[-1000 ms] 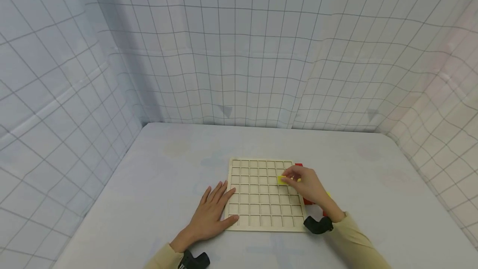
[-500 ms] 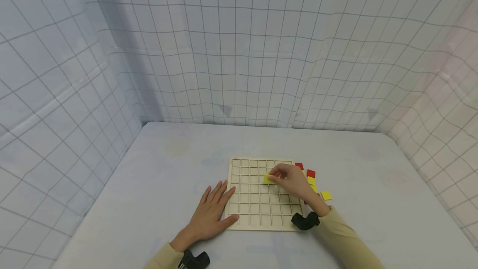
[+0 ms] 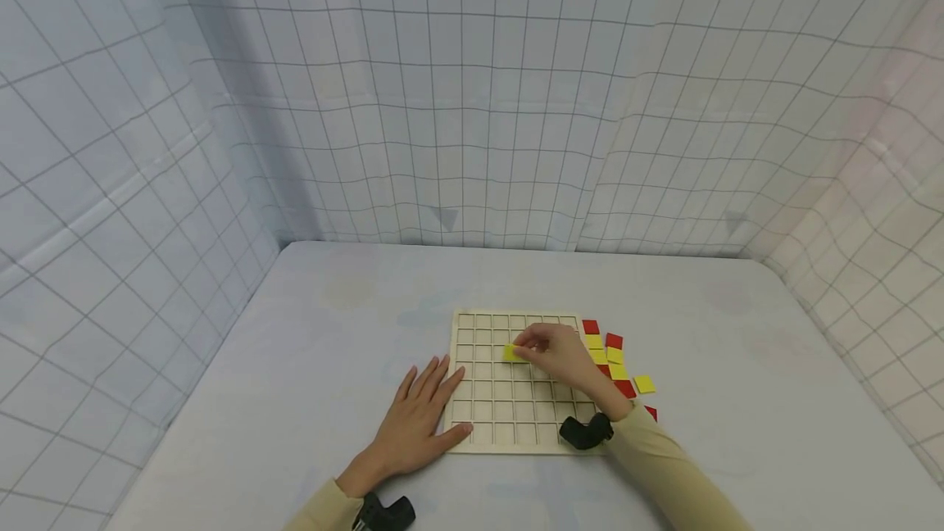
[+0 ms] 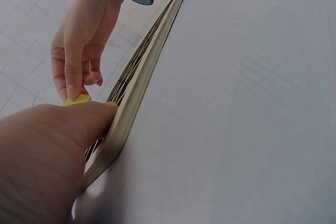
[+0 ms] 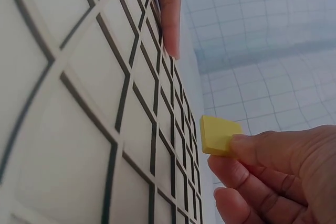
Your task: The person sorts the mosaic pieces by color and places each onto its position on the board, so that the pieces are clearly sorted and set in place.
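R hand (image 3: 562, 353) pinches yellow tile (image 5: 216, 134) near 1 edge, over board (image 3: 483, 412). Prob. light, hard, a bit slick; best grab = edges. L hand (image 3: 417, 433) spread, thumb on board.

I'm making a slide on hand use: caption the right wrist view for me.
Right hand pinching a yellow tile over a pale gridded board, left hand at the board's edge.

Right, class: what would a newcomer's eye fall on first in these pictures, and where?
Probably the yellow tile pinched in the right hand over the pale grid board. Next, the red and yellow tiles on the table along the board's right side. The left hand lies across its left edge.
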Motion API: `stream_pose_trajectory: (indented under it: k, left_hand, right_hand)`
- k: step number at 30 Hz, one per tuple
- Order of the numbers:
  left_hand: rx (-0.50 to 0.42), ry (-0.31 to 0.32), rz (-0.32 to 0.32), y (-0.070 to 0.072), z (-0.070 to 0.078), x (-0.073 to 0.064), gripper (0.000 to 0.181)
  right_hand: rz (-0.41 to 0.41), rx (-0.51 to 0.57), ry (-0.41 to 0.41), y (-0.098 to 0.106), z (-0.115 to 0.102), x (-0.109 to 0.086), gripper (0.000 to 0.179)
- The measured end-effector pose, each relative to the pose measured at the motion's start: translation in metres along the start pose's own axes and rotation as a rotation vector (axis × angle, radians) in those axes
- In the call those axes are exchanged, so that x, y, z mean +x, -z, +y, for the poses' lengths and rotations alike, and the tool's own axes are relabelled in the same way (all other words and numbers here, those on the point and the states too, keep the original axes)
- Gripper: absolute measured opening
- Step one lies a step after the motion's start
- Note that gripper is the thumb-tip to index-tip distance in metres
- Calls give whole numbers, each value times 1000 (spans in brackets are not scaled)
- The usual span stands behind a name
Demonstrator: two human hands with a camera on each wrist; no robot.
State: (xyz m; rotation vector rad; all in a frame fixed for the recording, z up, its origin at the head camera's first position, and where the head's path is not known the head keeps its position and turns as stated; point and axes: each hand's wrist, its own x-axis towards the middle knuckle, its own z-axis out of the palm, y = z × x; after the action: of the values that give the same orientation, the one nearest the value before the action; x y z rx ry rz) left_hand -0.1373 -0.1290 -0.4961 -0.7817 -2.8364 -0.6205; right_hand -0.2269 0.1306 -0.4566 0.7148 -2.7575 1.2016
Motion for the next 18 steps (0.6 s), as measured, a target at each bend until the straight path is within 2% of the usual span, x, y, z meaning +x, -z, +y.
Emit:
stream_pose_trajectory:
  k: [8, 18]
  left_hand:
    - [15, -26, 5, -1, -2, 0, 75]
    - [12, -7, -51, 1, -3, -1, 75]
  right_hand:
    - [-17, -8, -17, -11, -10, 6, 4]
    - [-26, -20, 43, -19, -15, 15, 3]
